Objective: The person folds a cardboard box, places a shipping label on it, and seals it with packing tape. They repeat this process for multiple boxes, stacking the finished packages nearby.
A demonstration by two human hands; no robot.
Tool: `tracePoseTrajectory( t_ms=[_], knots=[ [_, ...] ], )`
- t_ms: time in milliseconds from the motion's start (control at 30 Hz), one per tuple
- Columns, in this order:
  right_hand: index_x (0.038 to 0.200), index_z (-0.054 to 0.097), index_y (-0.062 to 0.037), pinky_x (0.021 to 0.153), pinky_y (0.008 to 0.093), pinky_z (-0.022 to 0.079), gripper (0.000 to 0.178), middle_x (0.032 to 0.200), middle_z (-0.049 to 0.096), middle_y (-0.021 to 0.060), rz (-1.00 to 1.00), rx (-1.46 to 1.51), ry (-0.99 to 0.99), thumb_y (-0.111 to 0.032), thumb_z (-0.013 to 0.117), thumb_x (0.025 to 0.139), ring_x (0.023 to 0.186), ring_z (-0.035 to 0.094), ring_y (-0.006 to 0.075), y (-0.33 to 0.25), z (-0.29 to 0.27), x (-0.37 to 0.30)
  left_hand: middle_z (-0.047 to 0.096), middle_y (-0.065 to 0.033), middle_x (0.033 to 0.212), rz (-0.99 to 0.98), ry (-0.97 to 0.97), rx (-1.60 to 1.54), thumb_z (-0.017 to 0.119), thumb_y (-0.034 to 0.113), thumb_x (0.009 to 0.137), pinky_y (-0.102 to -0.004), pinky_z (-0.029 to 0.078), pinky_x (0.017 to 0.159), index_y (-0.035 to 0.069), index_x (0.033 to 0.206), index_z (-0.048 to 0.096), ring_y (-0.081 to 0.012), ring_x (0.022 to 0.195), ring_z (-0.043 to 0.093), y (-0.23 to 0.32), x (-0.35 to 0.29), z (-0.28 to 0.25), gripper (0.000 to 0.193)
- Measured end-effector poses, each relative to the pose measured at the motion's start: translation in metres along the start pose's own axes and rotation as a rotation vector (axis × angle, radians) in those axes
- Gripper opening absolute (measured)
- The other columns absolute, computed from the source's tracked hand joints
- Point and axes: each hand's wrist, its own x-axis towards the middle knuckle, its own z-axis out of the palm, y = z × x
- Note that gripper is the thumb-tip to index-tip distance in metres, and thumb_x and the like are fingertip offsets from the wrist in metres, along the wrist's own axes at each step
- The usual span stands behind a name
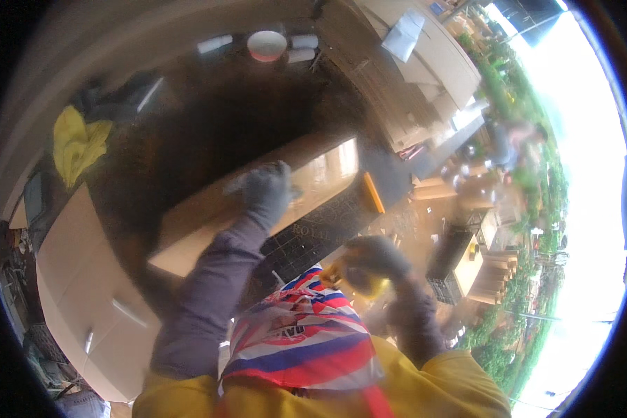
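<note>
A long cardboard box [209, 221] lies slantwise on the bench in front of me, with a glossy strip along its right part. My left hand [268, 189], in a grey glove, rests on the box's top with curled fingers. Something small and greyish shows at its sides, too blurred to name. My right hand [380, 256], also gloved and smeared by motion, is closed around a tape dispenser [333, 276] with a yellowish roll, close to my body at the right. Its fingers hide part of the dispenser.
Under the box lies a dark gridded mat [306, 240], with an orange-yellow bar [374, 193] at its right. Stacked cardboard [404, 90] stands far right, a flat cardboard sheet [90, 279] at left. A yellow cloth [79, 143] and a round tub [267, 46] lie farther off.
</note>
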Motion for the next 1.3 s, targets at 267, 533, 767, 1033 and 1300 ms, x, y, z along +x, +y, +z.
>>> tracePoseTrajectory(
  t_ms=[267, 533, 767, 1033, 1300],
  knots=[
    [0.112, 0.065, 0.0070, 0.070, 0.0259, 0.053, 0.036, 0.099, 0.070, 0.0099, 0.075, 0.376, 0.383, -0.015, 0.070, 0.085, 0.082, 0.066, 0.0133, 0.095, -0.135, -0.018, 0.068, -0.0132, 0.087, 0.077, 0.074, 0.234, 0.074, 0.029, 0.080, -0.0448, 0.050, 0.067, 0.005, 0.110, 0.063, -0.0315, 0.080, 0.065, -0.036, -0.005, -0.058, 0.040],
    [0.115, 0.067, 0.0030, 0.073, 0.0249, 0.051, 0.039, 0.099, 0.072, 0.0082, 0.097, 0.323, 0.569, -0.018, 0.073, 0.083, 0.084, 0.065, 0.0113, 0.140, -0.233, 0.024, 0.068, -0.0194, 0.097, -0.663, -0.584, -0.480, 0.072, 0.058, 0.077, -0.0484, 0.051, 0.079, 0.005, 0.123, 0.046, -0.0382, 0.091, 0.067, 0.218, 0.023, 0.157, 0.074],
    [0.121, 0.062, 0.0062, 0.082, 0.0254, 0.050, 0.042, 0.109, 0.069, 0.0111, 0.091, 0.250, 0.597, -0.009, 0.070, 0.083, 0.094, 0.064, 0.0138, 0.197, -0.253, 0.022, 0.066, -0.0228, 0.106, -0.590, -0.131, -0.454, 0.073, 0.033, 0.083, -0.0471, 0.052, 0.083, 0.000, 0.126, 0.049, -0.0416, 0.098, 0.064, 0.190, 0.162, 0.240, 0.059],
    [0.126, 0.058, 0.0059, 0.091, 0.0279, 0.049, 0.042, 0.116, 0.064, 0.0128, -0.148, 0.812, 0.289, -0.009, 0.066, 0.088, 0.104, 0.061, 0.0180, 0.144, -0.227, 0.122, 0.053, -0.0158, 0.136, -0.504, -0.194, 0.080, 0.090, 0.031, 0.060, -0.0454, 0.040, 0.105, 0.006, 0.136, 0.051, -0.0315, 0.123, 0.051, 0.076, 0.107, -0.026, 0.089],
    [0.127, 0.056, 0.0063, 0.082, 0.0246, 0.050, 0.045, 0.111, 0.065, 0.0112, -0.552, 1.077, 0.146, -0.017, 0.068, 0.090, 0.097, 0.061, 0.0130, 0.042, -0.191, 0.230, 0.060, -0.0166, 0.127, -0.126, -0.597, 0.061, 0.068, 0.039, 0.085, -0.0444, 0.044, 0.103, 0.008, 0.136, 0.052, -0.0341, 0.120, 0.056, 0.007, 0.109, 0.010, 0.062]
  ],
)
